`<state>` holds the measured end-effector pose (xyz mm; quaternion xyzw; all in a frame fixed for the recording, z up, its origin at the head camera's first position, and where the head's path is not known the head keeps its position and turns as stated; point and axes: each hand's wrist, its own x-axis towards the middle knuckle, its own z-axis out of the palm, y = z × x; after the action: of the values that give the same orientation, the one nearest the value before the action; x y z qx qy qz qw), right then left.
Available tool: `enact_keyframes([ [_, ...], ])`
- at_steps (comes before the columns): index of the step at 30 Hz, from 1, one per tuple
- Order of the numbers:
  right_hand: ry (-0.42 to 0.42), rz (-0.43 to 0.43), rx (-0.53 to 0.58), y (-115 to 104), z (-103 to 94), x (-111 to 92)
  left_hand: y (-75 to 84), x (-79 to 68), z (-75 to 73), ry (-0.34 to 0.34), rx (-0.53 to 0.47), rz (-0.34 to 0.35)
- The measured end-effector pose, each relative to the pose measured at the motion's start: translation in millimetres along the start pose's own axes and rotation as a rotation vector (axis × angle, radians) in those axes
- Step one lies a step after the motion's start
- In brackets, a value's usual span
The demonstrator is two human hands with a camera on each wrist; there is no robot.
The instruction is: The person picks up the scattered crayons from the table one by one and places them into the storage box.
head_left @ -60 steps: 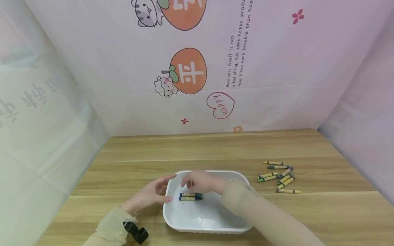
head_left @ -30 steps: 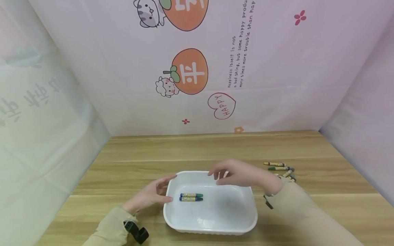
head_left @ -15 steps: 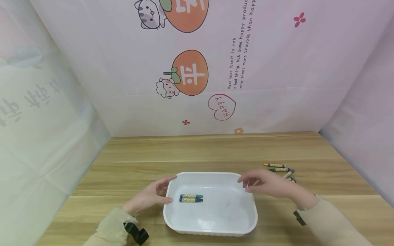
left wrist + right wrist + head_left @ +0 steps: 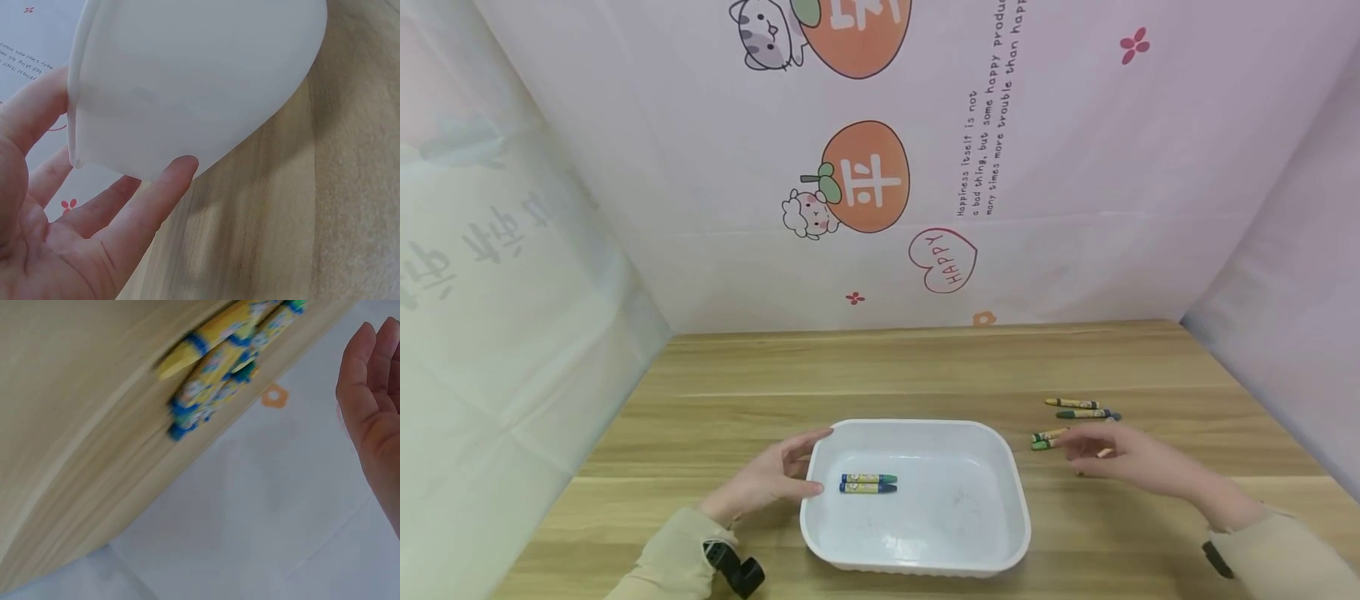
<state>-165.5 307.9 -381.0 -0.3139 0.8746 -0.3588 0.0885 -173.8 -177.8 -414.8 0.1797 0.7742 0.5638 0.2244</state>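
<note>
My left hand [image 4: 767, 483] holds the left side of a white plastic tray [image 4: 917, 565]; in the left wrist view the thumb goes over the rim and fingers touch the outer wall. Inside the tray a green crayon [image 4: 869, 478] and a dark blue crayon [image 4: 868, 488] lie side by side. My right hand [image 4: 1123, 454] is over the crayon pile to the right of the tray, fingers loosely bent and holding nothing. It hides part of the pile. A yellow crayon [image 4: 209, 337] shows among others in the right wrist view, apart from the hand.
Behind the right hand lie a yellow crayon [image 4: 1072, 403] and a dark green crayon [image 4: 1084, 414]. Light green crayons [image 4: 1047, 441] stick out by the fingertips. A wooden table [image 4: 880, 367] meets a printed cloth backdrop [image 4: 1075, 208] at its far edge.
My right hand has left the tray and moved right to the crayon pile, with nothing in its fingers. The left hand and the two crayons in the tray stay put.
</note>
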Motion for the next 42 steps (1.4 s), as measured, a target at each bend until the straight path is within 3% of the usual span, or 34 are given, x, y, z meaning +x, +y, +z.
enact_keyframes([
  [12,0.071,0.077,-0.16,37,-2.5,-29,-3.1,2.3,-0.4,-0.019,-0.031,-0.006],
  [22,0.148,-0.026,-0.332,56,5.6,-29,-1.0,1.7,-1.3,-0.015,-0.016,-0.009],
  [28,0.144,-0.021,-0.343,61,9.1,-26,-1.2,1.5,-1.0,-0.014,-0.025,-0.015],
  [42,0.142,-0.131,-0.331,68,10.5,-24,-1.5,0.5,-1.8,-0.004,-0.002,-0.015],
])
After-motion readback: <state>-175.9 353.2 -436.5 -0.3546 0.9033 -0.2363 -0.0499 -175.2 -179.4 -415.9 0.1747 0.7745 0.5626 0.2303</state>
